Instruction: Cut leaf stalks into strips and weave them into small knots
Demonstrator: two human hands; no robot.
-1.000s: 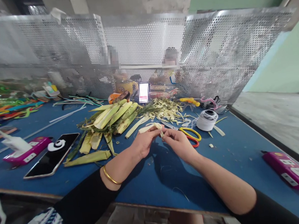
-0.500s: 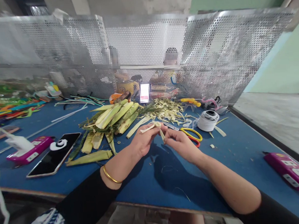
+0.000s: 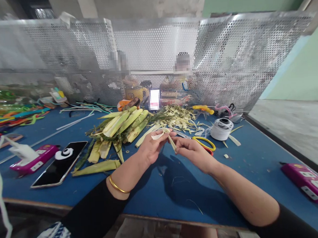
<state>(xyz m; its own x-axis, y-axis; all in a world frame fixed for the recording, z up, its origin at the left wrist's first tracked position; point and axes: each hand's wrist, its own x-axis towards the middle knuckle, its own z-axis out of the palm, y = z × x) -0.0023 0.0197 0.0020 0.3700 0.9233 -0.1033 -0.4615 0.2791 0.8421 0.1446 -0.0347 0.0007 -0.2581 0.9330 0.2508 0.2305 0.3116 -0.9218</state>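
Note:
Between both hands, above the blue table, is a pale strip of husk (image 3: 172, 143), bent and folded at its upper end. My left hand (image 3: 152, 147) is closed on the folded part with thumb and fingers; a pale loop sticks out over the thumb. My right hand (image 3: 190, 151) pinches the strip's lower tail. Just beyond the right hand lie scissors (image 3: 204, 143) with yellow and red handles, their blades partly hidden behind my fingers. A pile of green-yellow husks (image 3: 124, 125) rests left of and beyond my left hand.
A white spool of string (image 3: 221, 129) stands to the right. Husk scraps (image 3: 179, 117) lie at the back before a perforated metal screen (image 3: 153, 43), people behind it. On the left are a phone (image 3: 60, 167) and a purple power strip (image 3: 36, 162); another purple power strip (image 3: 310, 184) lies right.
The pale end above my left thumb has bent from a straight piece into a curved loop. Both hands stay nearly in place, still holding the strip.

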